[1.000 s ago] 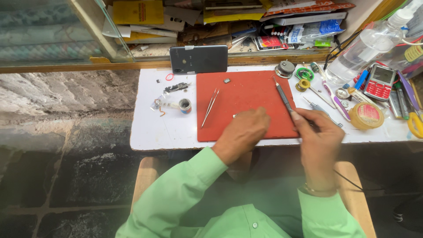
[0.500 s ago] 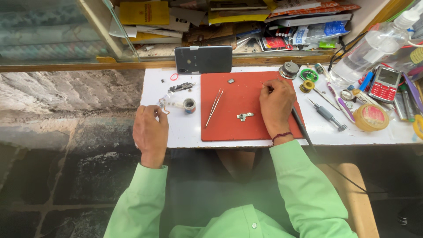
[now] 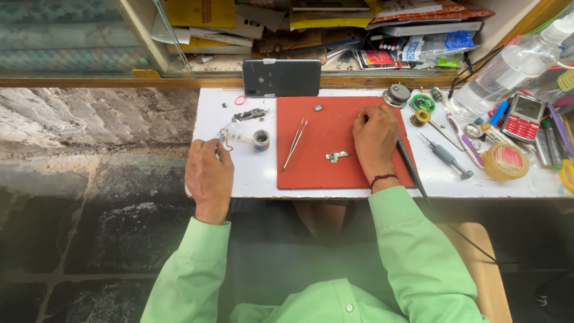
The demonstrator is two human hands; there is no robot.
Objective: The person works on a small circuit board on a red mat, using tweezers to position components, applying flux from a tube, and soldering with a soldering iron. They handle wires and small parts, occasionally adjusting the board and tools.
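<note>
- Soldering iron [image 3: 405,162] sits in the right hand [image 3: 375,136], fingers curled shut around its upper part; its long axis runs from the top left, under the hand, down to the lower right, where its dark handle crosses the mat's right edge and the cable trails off past the table's front edge. The tip is hidden by the fingers, so where it touches cannot be told.
- Right hand rests on the upper right part of the red mat [image 3: 326,128].
- Small metal part [image 3: 336,157] lies on the mat just left of the right wrist, apart from the hand.
- Tweezers [image 3: 295,142] lie on the mat's left side, long axis nearly upright, points toward the lower left.
- Tiny chip [image 3: 318,108] lies near the mat's top edge.
- Left hand [image 3: 209,176] rests at the table's left front edge, fingers closed on a thin wire [image 3: 226,142]; how tightly cannot be told.
- Solder spool [image 3: 261,139] stands just right of that hand, between it and the mat.
- Phone [image 3: 281,77] lies face down beyond the mat's top edge.
- White table [image 3: 257,176] bears it all.
- Screwdriver [image 3: 447,156] and tape roll [image 3: 505,161] lie to the right, well apart from the hands.
</note>
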